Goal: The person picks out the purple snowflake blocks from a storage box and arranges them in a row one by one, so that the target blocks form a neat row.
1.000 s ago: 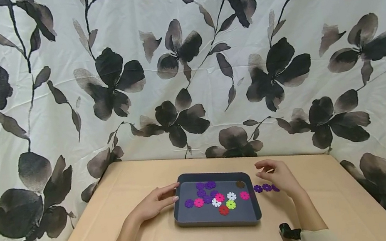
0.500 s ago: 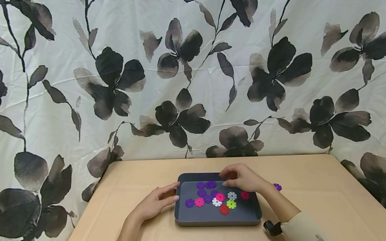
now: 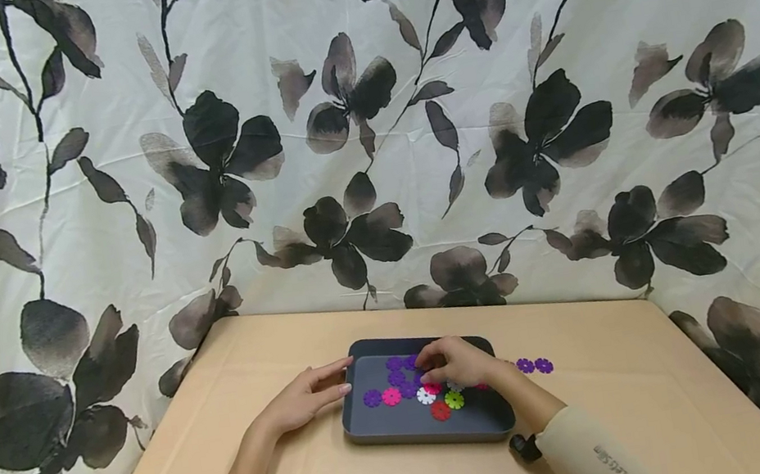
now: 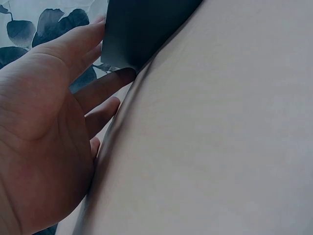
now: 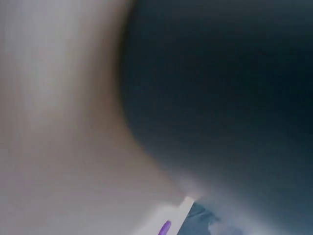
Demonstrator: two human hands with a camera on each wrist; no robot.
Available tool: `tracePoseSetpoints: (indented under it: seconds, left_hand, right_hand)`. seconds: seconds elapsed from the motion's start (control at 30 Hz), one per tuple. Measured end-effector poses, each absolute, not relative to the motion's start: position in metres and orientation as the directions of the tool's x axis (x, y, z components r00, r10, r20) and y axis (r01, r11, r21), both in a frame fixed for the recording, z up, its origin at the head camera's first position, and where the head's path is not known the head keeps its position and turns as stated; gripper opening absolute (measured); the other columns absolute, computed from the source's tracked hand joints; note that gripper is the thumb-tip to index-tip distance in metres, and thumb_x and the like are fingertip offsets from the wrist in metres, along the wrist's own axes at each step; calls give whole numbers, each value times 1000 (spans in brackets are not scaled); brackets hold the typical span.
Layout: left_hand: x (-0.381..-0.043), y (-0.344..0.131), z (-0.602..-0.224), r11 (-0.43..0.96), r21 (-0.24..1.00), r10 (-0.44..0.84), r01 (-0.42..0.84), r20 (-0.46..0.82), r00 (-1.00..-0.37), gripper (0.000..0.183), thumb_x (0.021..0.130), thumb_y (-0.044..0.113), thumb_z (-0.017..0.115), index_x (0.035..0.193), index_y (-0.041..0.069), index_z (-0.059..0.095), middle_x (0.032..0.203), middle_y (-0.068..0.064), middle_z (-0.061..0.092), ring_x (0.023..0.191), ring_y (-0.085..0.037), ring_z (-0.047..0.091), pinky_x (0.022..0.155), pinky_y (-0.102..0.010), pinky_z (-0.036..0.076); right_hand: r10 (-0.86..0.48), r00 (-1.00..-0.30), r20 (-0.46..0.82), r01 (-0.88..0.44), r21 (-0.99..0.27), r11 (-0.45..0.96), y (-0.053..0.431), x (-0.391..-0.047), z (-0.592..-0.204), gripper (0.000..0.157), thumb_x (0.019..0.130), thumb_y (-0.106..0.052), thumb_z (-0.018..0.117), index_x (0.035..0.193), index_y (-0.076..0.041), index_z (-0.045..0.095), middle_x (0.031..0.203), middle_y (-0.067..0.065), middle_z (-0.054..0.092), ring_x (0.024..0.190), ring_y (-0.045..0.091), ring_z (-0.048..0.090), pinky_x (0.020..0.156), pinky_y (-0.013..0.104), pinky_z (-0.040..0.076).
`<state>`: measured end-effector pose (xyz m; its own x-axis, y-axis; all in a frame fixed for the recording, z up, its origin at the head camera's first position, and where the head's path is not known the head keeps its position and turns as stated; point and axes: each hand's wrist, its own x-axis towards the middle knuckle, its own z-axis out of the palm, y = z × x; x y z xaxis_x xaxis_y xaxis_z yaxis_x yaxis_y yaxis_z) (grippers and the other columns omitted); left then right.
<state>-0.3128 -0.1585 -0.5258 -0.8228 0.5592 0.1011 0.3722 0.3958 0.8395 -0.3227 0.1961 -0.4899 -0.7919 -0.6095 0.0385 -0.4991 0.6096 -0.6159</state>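
Observation:
A dark grey tray point(image 3: 427, 439) lies on the table, holding flower-shaped plastic discs. Purple discs point(image 3: 396, 378) cluster at its upper left; a pink disc point(image 3: 391, 397), a white disc point(image 3: 426, 396), a red disc point(image 3: 441, 410) and a lime disc point(image 3: 454, 400) lie nearby. My left hand point(image 3: 307, 400) touches the tray's left rim with extended fingers, also seen in the left wrist view. My right hand point(image 3: 461, 363) reaches over the tray, its bent fingertips right at the purple cluster. I cannot tell whether they pinch a disc. This hand hides discs beneath it.
More purple discs point(image 3: 535, 366) lie in a row on the table point(image 3: 622, 397) right of the tray, partly behind my right forearm. A floral cloth point(image 3: 366, 148) hangs along the table's far edge. In the right wrist view the tray wall point(image 5: 220, 98) looms blurred.
My right hand has moved left from the purple row beside the tray, across the tray's right part, to the purple cluster inside. My left hand stays at the left rim.

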Motion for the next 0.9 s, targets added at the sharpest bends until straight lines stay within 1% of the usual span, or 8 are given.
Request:
tracePoseSetpoints:
  seconds: [0.2,0.27,0.43,0.63,0.77,0.9]
  left_hand:
    - [-313,-157,-525,382,845,557,374,113,-823,59,103,36,66,156,16,50,158,-7,52,153,-35,38,127,-67,-9]
    - [-313,-157,-525,384,844,556,374,111,-824,59,103,36,66,157,15,49,158,-7,52,153,-34,38,127,-67,-9]
    - [-314,-158,-526,390,843,555,371,106,-825,59,103,36,65,157,17,49,158,-6,52,153,-33,39,128,-66,-9]
    - [-314,-158,-527,386,843,560,374,108,-821,59,104,37,65,157,16,49,158,-7,51,153,-34,39,127,-67,-10]
    - [-315,-158,-528,387,844,557,371,106,-824,59,104,37,65,157,17,49,158,-7,52,152,-34,40,127,-67,-10]
    - [-315,-158,-528,394,842,552,369,104,-827,60,104,39,65,157,17,49,158,-6,51,152,-33,39,127,-68,-8]
  right_hand:
    - [-612,-787,75,-543,-555,630,185,-321,-492,19,93,-14,79,109,-5,78,100,5,75,77,8,60,69,24,54]
    - [-599,-798,67,-532,-546,648,182,-320,-492,17,92,-12,80,108,-6,78,97,3,74,77,8,59,69,23,54]
    - [-570,-820,45,-489,-571,659,179,-319,-494,12,90,-5,81,100,-9,75,89,-1,68,75,10,58,66,24,52]
    - [-564,-825,42,-474,-597,648,179,-317,-494,11,88,-2,81,94,-9,74,94,0,64,79,12,56,68,25,51]
    - [-554,-831,51,-465,-610,642,180,-317,-494,12,86,0,81,91,-9,75,96,1,65,80,12,57,68,25,51]
    - [-552,-833,44,-445,-645,621,181,-317,-493,15,84,6,78,92,-7,76,97,3,67,76,12,60,63,24,55]
